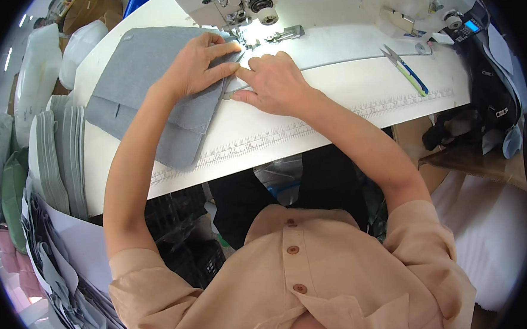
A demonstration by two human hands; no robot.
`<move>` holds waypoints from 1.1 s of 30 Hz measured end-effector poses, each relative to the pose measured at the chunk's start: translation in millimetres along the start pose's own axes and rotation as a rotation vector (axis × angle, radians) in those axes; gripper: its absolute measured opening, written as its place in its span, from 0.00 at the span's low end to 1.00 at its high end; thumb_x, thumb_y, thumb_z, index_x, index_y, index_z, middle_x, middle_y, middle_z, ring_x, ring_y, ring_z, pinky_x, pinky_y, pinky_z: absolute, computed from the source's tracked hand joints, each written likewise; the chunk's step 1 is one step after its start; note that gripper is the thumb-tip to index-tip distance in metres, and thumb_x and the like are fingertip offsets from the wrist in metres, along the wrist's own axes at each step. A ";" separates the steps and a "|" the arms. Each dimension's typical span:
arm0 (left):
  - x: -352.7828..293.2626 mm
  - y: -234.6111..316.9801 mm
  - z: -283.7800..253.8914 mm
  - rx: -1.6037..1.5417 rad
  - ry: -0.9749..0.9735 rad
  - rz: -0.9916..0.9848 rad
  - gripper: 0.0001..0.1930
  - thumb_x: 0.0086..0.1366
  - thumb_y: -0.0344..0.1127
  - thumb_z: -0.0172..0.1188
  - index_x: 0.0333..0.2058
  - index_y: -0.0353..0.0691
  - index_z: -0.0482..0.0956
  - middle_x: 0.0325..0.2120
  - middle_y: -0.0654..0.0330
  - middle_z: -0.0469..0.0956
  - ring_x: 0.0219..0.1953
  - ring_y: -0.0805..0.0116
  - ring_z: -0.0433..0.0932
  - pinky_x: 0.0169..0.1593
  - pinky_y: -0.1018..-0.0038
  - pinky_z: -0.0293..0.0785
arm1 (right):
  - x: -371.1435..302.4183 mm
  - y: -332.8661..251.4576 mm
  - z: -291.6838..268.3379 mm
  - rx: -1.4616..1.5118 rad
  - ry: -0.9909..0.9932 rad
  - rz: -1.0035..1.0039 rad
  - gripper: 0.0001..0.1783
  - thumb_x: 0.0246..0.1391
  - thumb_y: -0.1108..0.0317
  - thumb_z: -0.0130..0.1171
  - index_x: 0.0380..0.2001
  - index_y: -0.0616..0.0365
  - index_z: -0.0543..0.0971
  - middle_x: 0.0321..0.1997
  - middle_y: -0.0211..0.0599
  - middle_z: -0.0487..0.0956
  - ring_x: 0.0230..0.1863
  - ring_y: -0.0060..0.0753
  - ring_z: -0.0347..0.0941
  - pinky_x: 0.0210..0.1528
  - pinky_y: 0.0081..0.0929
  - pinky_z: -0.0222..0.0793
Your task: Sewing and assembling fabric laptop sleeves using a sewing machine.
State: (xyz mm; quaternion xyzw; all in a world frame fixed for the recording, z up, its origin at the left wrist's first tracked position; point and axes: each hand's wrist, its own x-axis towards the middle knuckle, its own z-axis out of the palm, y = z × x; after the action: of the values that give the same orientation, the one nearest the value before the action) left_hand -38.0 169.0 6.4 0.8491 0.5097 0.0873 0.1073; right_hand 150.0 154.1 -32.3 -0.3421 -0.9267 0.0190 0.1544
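Grey cloth (143,81) on table, left of needle area; bulk under and left of left hand (201,63), nearer hand. Long axis far to near, right edge slanting near-left from sewing machine (207,6). Left thumb and fingers spread, resting on cloth. Right hand (274,83) curled just beside right edge (pinching or only touching, cannot tell).

- Left grip (203,63): thumb and fingers spread, resting on grey fabric (145,72).
- Right grip (276,85): fingers curled, at the fabric's edge; hold unclear.
- Sewing machine (198,7): just beyond both grips.
- Scissors (407,72): on the table (342,81), right of the right grip.
- Stacked grey pieces (69,154): well left of the left grip.
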 end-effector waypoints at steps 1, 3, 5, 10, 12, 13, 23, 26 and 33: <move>-1.8 -3.1 0.5 -0.001 0.006 -0.002 0.21 0.54 0.47 0.53 0.45 0.45 0.74 0.45 0.54 0.67 0.47 0.58 0.66 0.51 0.70 0.63 | -0.5 0.0 0.4 -0.012 0.025 -0.009 0.21 0.49 0.47 0.49 0.37 0.49 0.76 0.24 0.32 0.72 0.31 0.31 0.69 0.33 0.29 0.58; -5.7 -10.1 6.0 0.104 0.076 0.122 0.17 0.56 0.46 0.51 0.43 0.48 0.75 0.46 0.55 0.66 0.48 0.57 0.64 0.52 0.69 0.61 | 0.2 0.7 -1.9 -0.015 0.009 -0.013 0.21 0.48 0.46 0.49 0.37 0.49 0.75 0.24 0.32 0.72 0.30 0.30 0.69 0.32 0.29 0.57; -8.8 -16.2 15.1 0.172 0.180 0.167 0.16 0.57 0.45 0.50 0.42 0.50 0.75 0.47 0.56 0.66 0.50 0.57 0.63 0.52 0.67 0.59 | 2.9 -0.6 -2.8 -0.018 -0.009 -0.024 0.21 0.48 0.46 0.49 0.37 0.49 0.75 0.24 0.31 0.72 0.30 0.30 0.69 0.32 0.29 0.57; -16.5 -14.0 26.1 0.245 0.313 0.155 0.13 0.57 0.44 0.49 0.41 0.55 0.75 0.49 0.59 0.65 0.54 0.57 0.59 0.53 0.63 0.55 | 2.3 0.4 3.0 -0.036 0.052 -0.050 0.15 0.49 0.53 0.51 0.34 0.49 0.75 0.20 0.28 0.72 0.25 0.30 0.69 0.28 0.29 0.58; -19.9 -8.5 30.1 0.222 0.278 0.063 0.13 0.58 0.45 0.49 0.40 0.55 0.76 0.50 0.60 0.65 0.55 0.58 0.57 0.53 0.62 0.54 | 2.9 3.6 2.3 -0.031 0.056 -0.073 0.13 0.48 0.55 0.52 0.33 0.49 0.75 0.19 0.29 0.72 0.24 0.31 0.69 0.28 0.30 0.58; -20.7 -7.9 32.7 0.207 0.319 0.058 0.14 0.58 0.50 0.47 0.39 0.58 0.76 0.49 0.63 0.65 0.55 0.62 0.58 0.50 0.56 0.55 | 2.2 4.6 1.5 -0.013 0.062 -0.072 0.11 0.48 0.58 0.52 0.32 0.49 0.75 0.19 0.29 0.71 0.24 0.31 0.69 0.27 0.30 0.58; -20.1 23.6 44.8 0.229 0.351 -0.236 0.13 0.58 0.48 0.49 0.39 0.55 0.76 0.51 0.61 0.63 0.56 0.59 0.57 0.51 0.46 0.52 | 2.3 25.9 -4.9 -0.014 0.050 -0.144 0.10 0.49 0.56 0.50 0.31 0.46 0.76 0.22 0.30 0.74 0.27 0.31 0.71 0.31 0.32 0.60; -19.7 32.1 45.7 0.192 0.341 -0.294 0.13 0.58 0.47 0.49 0.40 0.55 0.75 0.51 0.61 0.63 0.56 0.58 0.56 0.50 0.41 0.51 | 4.5 32.8 -8.4 -0.005 0.018 -0.142 0.10 0.49 0.55 0.49 0.31 0.43 0.76 0.22 0.30 0.74 0.29 0.31 0.72 0.34 0.32 0.62; -6.9 53.2 56.6 0.135 0.350 -0.468 0.18 0.57 0.49 0.48 0.44 0.52 0.72 0.54 0.56 0.59 0.59 0.53 0.50 0.52 0.34 0.41 | -7.2 33.7 -14.4 0.027 0.064 -0.061 0.13 0.45 0.58 0.54 0.34 0.49 0.75 0.27 0.33 0.72 0.31 0.37 0.67 0.37 0.34 0.62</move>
State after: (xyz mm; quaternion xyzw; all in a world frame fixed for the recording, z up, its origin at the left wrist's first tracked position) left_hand 18.4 133.2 -33.9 0.6859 0.7070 0.1712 -0.0220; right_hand 180.6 174.3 -25.3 -0.3121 -0.9310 0.0158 0.1888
